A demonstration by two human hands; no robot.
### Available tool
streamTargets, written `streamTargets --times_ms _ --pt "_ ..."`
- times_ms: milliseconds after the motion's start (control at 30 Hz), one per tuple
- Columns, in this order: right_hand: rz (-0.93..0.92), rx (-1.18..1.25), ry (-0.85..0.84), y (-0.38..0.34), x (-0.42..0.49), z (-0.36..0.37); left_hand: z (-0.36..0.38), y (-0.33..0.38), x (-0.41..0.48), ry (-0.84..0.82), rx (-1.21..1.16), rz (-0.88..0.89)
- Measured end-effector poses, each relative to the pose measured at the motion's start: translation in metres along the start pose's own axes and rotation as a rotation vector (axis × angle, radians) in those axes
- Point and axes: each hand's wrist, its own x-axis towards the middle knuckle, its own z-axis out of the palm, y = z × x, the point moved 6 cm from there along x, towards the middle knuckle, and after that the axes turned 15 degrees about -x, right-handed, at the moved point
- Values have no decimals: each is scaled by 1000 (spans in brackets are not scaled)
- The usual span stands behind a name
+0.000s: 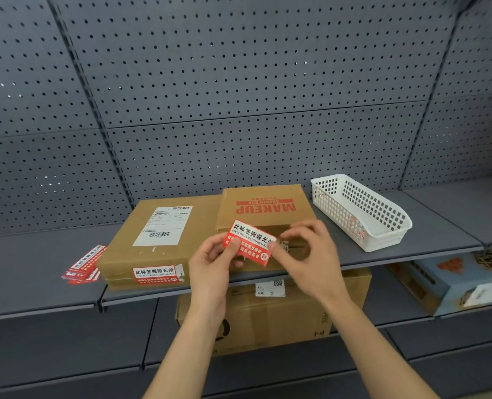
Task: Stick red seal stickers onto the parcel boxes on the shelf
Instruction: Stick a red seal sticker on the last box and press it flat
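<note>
Fingers (pixel 234 243) pinch sticker (pixel 250 237), hiding MAKEUP box (pixel 268 198) front

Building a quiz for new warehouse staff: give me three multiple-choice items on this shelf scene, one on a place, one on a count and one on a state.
1. The white basket stands: A) left of both boxes B) right of the MAKEUP box C) on a box.
2. Boxes on the basket's shelf: A) one B) two C) four.
3. The labelled box, front edge: A) bare B) torn open C) bears a red seal sticker.
Answers: B, the basket lies past that box's right side; B, only those two; C, the sticker wraps its edge.
</note>
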Motion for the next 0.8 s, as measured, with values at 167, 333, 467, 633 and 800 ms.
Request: streamTargets --times_ms 167,333,467,633,800 --pt "49 25 -31 9 -6 15 2 -3 -8 -34 67 10" --pt "-14 -37 -83 13 -9 8 2 15 -6 -182 594 356" --pt "-46 -81 -114 17 -9 11 11 30 1 -241 1049 642" --pt "-24 -105 -170 21 -9 17 21 30 17 -380 1221 719" --pt "-10 -105 -197 25 -9 17 25 28 29 -433 1279 703"
